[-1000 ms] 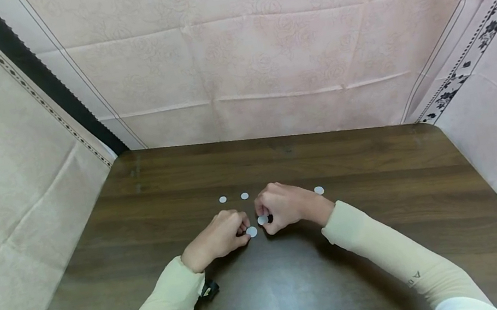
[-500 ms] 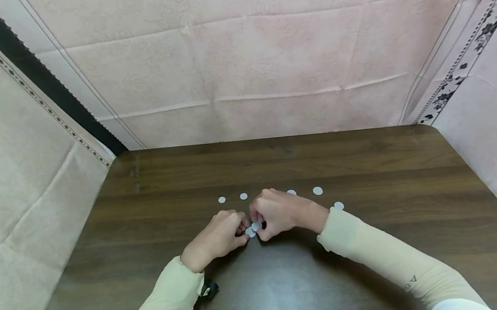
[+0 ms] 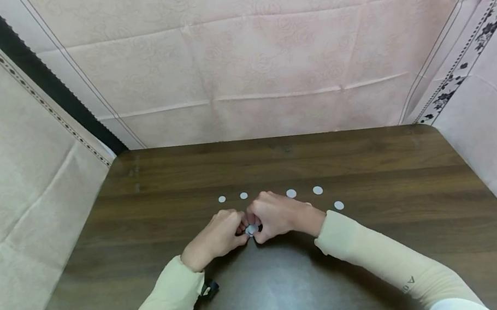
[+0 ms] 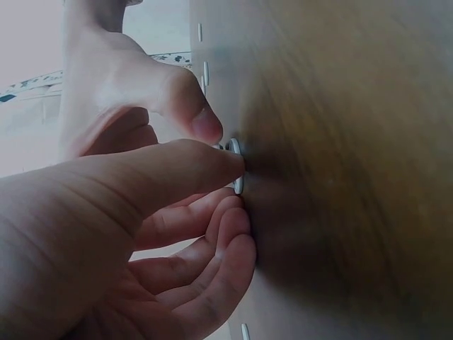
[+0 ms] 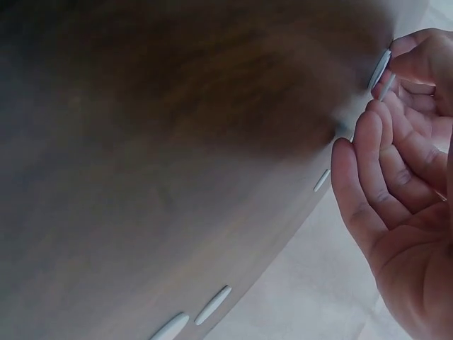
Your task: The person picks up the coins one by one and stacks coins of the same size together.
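My left hand point(image 3: 218, 236) holds a white round disc point(image 4: 238, 177) low at the table, thumb at its face and fingers curled below it. From the right, my right hand point(image 3: 279, 215) pinches a second white disc point(image 3: 253, 229) between thumb and fingers. That disc overlaps the left hand's one in the head view and covers most of it. In the right wrist view the two show as thin edges, the lower disc point(image 5: 380, 69) close to the wood and the upper disc point(image 5: 387, 86) just above. The fingertips of both hands nearly meet.
Several more white discs lie on the brown wooden table point(image 3: 275, 305). One disc point(image 3: 222, 199) and another point(image 3: 243, 196) are behind the left hand; a disc point(image 3: 291, 193), a disc point(image 3: 317, 190) and a disc point(image 3: 339, 205) surround the right wrist. Pale cloth point(image 3: 260, 53) hangs behind.
The right hand has moved left and slightly nearer with its disc, from beside the left hand's disc to over it. Discs by the right wrist have come into view. The left hand stays put.
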`<action>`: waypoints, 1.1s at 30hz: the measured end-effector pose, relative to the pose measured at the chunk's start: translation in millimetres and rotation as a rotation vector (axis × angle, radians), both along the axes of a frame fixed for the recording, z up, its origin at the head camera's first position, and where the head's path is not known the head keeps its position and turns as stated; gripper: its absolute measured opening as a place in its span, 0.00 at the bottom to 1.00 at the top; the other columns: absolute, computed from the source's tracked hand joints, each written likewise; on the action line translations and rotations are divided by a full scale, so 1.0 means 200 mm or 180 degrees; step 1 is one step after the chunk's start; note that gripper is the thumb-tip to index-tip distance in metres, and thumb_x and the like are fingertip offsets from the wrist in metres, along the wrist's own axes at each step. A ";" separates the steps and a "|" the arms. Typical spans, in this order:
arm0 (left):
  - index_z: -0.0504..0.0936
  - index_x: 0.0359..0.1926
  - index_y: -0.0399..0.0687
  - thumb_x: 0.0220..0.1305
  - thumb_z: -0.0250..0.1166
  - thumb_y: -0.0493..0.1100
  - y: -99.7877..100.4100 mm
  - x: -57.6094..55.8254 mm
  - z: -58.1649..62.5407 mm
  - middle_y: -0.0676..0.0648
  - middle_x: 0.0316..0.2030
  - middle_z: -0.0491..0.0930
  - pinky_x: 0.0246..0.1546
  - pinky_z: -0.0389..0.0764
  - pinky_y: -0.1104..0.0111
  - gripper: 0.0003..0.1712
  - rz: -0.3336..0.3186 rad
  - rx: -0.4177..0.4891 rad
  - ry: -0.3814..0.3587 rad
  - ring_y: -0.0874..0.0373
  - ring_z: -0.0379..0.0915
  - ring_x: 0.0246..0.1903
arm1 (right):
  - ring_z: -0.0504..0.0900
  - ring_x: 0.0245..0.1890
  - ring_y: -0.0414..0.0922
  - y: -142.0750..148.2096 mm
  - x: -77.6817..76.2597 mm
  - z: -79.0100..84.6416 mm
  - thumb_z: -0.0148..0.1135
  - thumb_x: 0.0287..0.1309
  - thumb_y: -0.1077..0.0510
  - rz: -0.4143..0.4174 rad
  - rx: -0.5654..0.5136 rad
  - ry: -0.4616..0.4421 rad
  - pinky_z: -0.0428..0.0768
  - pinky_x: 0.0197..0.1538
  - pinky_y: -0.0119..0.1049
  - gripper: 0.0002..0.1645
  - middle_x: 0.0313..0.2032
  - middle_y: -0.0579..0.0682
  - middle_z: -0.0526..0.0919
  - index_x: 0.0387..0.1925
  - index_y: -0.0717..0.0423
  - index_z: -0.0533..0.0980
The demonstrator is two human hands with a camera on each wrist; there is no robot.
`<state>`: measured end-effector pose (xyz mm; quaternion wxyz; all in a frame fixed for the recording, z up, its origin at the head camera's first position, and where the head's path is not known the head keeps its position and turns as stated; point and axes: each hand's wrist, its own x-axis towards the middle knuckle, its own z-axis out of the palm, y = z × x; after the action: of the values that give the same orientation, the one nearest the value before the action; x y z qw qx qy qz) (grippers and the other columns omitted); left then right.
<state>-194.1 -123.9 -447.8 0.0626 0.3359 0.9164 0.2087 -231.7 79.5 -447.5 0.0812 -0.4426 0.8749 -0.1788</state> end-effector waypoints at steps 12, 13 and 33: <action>0.77 0.28 0.42 0.64 0.72 0.34 0.00 0.00 0.01 0.48 0.25 0.74 0.26 0.66 0.74 0.12 -0.0016 -0.0022 -0.0005 0.63 0.62 0.25 | 0.80 0.26 0.28 -0.01 0.00 0.00 0.76 0.50 0.56 -0.0057 -0.0029 -0.0090 0.80 0.33 0.23 0.06 0.26 0.40 0.86 0.29 0.51 0.85; 0.77 0.28 0.42 0.64 0.72 0.34 0.00 0.00 0.01 0.48 0.25 0.73 0.27 0.65 0.74 0.12 -0.0017 -0.0027 -0.0004 0.63 0.62 0.25 | 0.80 0.26 0.28 -0.01 0.01 0.00 0.75 0.51 0.56 -0.0057 -0.0023 -0.0089 0.80 0.33 0.23 0.05 0.26 0.40 0.86 0.30 0.51 0.85; 0.76 0.27 0.43 0.62 0.72 0.34 0.00 -0.01 0.00 0.53 0.24 0.69 0.27 0.65 0.74 0.12 -0.0033 -0.0016 -0.0035 0.63 0.61 0.25 | 0.82 0.28 0.27 -0.01 0.02 0.00 0.76 0.52 0.56 -0.0104 -0.0049 -0.0147 0.81 0.35 0.22 0.06 0.28 0.40 0.87 0.31 0.51 0.85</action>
<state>-196.0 -124.2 -446.9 0.0696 0.3393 0.9148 0.2079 -228.6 77.6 -448.1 0.0951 -0.4246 0.8785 -0.1970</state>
